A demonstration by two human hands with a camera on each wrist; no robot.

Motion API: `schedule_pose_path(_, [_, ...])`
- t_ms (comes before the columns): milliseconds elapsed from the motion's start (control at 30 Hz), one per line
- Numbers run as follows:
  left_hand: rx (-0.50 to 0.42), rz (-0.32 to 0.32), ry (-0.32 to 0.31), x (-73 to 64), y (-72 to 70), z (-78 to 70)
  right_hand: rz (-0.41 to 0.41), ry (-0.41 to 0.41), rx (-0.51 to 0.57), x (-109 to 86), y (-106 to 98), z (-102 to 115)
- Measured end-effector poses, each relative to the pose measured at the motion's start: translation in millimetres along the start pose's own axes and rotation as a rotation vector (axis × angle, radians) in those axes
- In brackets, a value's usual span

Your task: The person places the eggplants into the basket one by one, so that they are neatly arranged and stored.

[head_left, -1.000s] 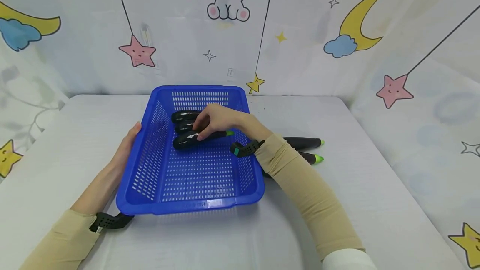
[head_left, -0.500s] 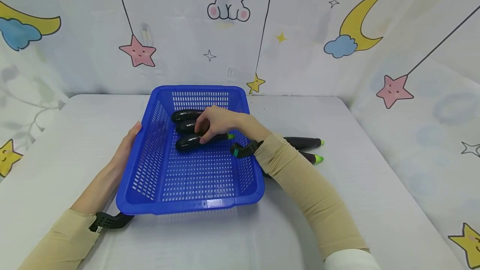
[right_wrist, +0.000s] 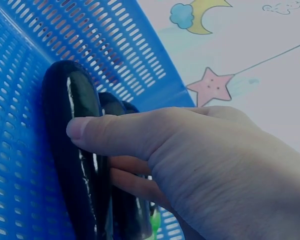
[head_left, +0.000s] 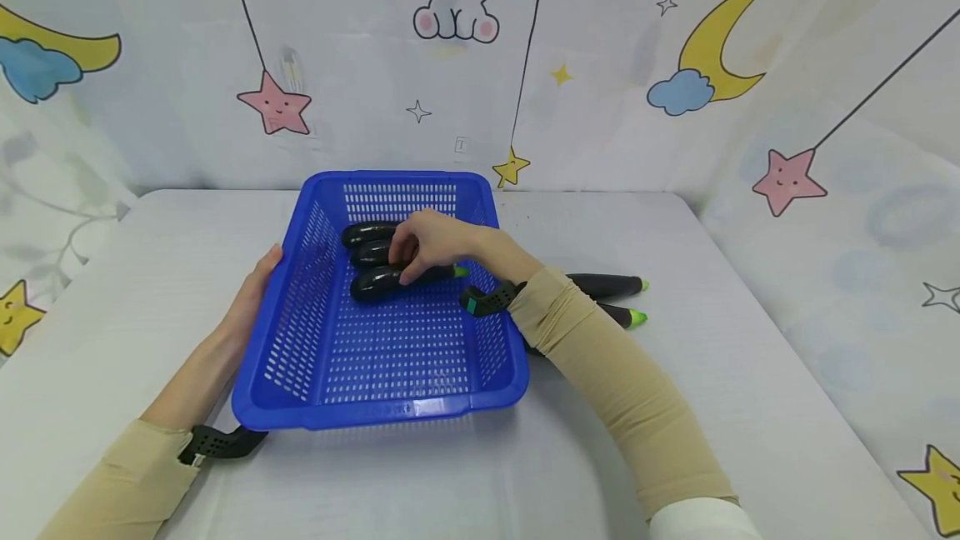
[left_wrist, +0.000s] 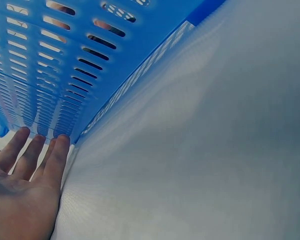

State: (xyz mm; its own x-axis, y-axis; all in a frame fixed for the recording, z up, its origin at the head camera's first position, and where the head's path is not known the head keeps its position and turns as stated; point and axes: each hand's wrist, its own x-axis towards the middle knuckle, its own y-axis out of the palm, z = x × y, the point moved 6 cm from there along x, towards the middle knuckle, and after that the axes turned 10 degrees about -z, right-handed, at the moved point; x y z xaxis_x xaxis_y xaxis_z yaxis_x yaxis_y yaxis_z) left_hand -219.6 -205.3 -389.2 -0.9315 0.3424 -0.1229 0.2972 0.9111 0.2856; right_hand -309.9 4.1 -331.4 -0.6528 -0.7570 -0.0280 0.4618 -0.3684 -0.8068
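Observation:
In the head view a blue slotted plastic basket (head_left: 397,412) stands on the table. Three dark, glossy eggplants lie side by side inside it. My right hand (head_left: 438,242) pinches the nearest eggplant (head_left: 372,283), thumb on the near side and fingers curled over its far side. The right wrist view shows the thumb against this eggplant (right_wrist: 72,165). Behind it are the middle eggplant (head_left: 369,254) and the far eggplant (head_left: 367,232), partly hidden by the hand. My left hand (head_left: 251,298) touches the basket's left side; in the left wrist view its fingers (left_wrist: 57,162) are extended against the slotted wall.
Right of the basket, more eggplants (head_left: 611,285) with green stem ends lie on the white-covered table (head_left: 720,407), partly hidden by my right forearm. A white curtain (head_left: 360,48) printed with stars and moons rises behind the table. Both wrists wear black straps (head_left: 225,442).
The nearest eggplant and my right hand have shifted slightly to the right inside the basket. My left hand and the basket have stayed in place.

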Motion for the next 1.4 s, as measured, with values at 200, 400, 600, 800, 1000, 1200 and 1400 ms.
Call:
schedule_pose_path(200, [0.005, 0.001, 0.002, 0.2, 0.0, 0.2, -0.008, -0.002, 0.023, 0.3, 0.0, 0.5])
schedule_pose_path(400, [0.011, -0.009, -0.003, 0.1, -0.9, 0.6, -0.033, -0.016, 0.024, 1.7, -1.0, -0.8])
schedule_pose_path(600, [0.028, -0.021, -0.013, 0.1, -1.7, 1.3, -0.048, -0.024, 0.013, 2.7, -2.1, -1.5])
schedule_pose_path(800, [0.040, -0.030, -0.009, 0.0, -3.0, 1.6, -0.049, -0.022, 0.007, 1.6, -3.0, -0.1])
schedule_pose_path(1000, [0.040, -0.041, -0.009, 1.3, -4.6, 1.8, -0.055, -0.020, 0.005, 1.1, -4.0, 0.6])
schedule_pose_path(1200, [0.035, -0.037, -0.008, 1.3, -4.4, 1.8, -0.058, -0.017, 0.024, 1.1, -4.2, -0.4])
schedule_pose_path(1400, [0.011, -0.021, 0.005, 1.6, -3.4, 1.9, -0.058, -0.021, 0.036, 1.6, -3.7, -1.0])
